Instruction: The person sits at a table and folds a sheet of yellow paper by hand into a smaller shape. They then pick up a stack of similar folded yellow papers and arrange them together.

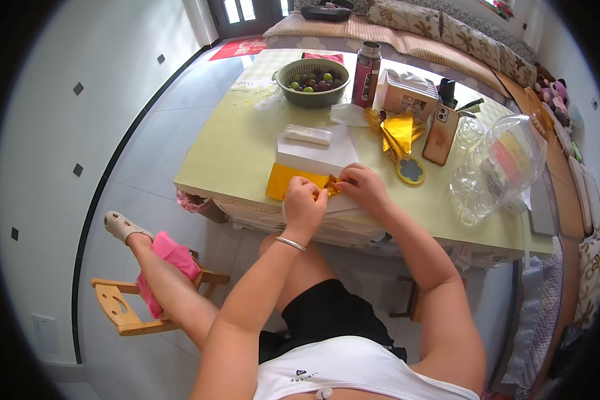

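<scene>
At the table's near edge, both my hands are closed on a sheet of gold paper (281, 181). My left hand (305, 205) pinches it near its middle, and my right hand (365, 189) grips its crumpled right end. The fingertips almost meet there, where the paper is bunched and folded. Under and behind the gold sheet lies white paper (323, 155), with a white oblong item (307, 135) resting at its far side. Folded gold paper pieces (400, 133) lie beyond my right hand, beside a yellow flower-shaped item (410, 171) with a dark centre.
Toward the back of the table (213, 157) stand a colander of grapes (311, 83), a vacuum flask (367, 75) and a tissue box (409, 93). A phone (440, 135) leans upright, and a clear plastic bag (499, 170) sits at the right. A wooden stool (130, 313) supports a leg.
</scene>
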`<act>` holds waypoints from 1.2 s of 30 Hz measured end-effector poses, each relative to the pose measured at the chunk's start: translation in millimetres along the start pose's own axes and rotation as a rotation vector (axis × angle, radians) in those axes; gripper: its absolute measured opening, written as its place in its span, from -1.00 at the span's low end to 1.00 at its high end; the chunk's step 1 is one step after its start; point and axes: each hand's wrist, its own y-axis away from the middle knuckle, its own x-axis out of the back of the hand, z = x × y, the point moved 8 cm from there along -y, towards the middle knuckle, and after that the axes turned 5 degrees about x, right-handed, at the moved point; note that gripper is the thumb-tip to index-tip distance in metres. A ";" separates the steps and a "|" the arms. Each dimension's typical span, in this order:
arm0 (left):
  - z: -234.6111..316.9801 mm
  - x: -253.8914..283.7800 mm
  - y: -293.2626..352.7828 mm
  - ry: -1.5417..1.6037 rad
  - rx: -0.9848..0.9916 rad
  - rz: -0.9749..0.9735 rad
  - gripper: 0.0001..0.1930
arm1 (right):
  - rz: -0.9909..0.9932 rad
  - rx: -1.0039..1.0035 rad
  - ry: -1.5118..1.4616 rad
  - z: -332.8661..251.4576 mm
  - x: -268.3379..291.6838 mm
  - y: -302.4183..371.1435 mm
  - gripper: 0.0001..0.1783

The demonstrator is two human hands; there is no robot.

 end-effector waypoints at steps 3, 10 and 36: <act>-3.9 1.9 -0.7 -0.067 0.022 0.036 -0.82 | 0.019 -0.039 0.076 -2.9 -2.7 -0.5 -0.77; -4.5 -3.1 -3.7 -0.146 0.040 0.039 -0.84 | 0.069 0.442 0.464 -61.9 -2.5 22.5 -0.52; -10.2 -12.8 -8.8 -0.218 -0.010 -0.046 -0.87 | -0.314 0.352 0.536 -54.6 -42.3 37.6 -0.08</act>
